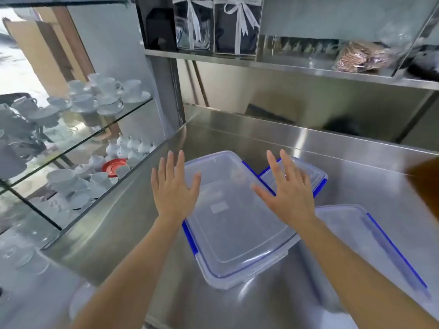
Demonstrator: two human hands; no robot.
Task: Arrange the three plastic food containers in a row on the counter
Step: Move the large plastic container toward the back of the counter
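Note:
Three clear plastic containers with blue clips lie on the steel counter (370,176). The large container (235,224) sits in the middle, its lid on. A smaller container (308,172) lies behind it to the right, partly hidden by my right hand. A third container (365,241) lies at the right, near my right forearm. My left hand (174,186) hovers open over the large container's left edge. My right hand (288,191) hovers open over its right edge. Neither hand holds anything.
Glass shelves (99,129) at the left carry several white cups, saucers and a red saucer (114,166). A steel shelf (285,65) above the counter holds ribboned boxes and a bag. A brown object (427,184) sits at the right edge.

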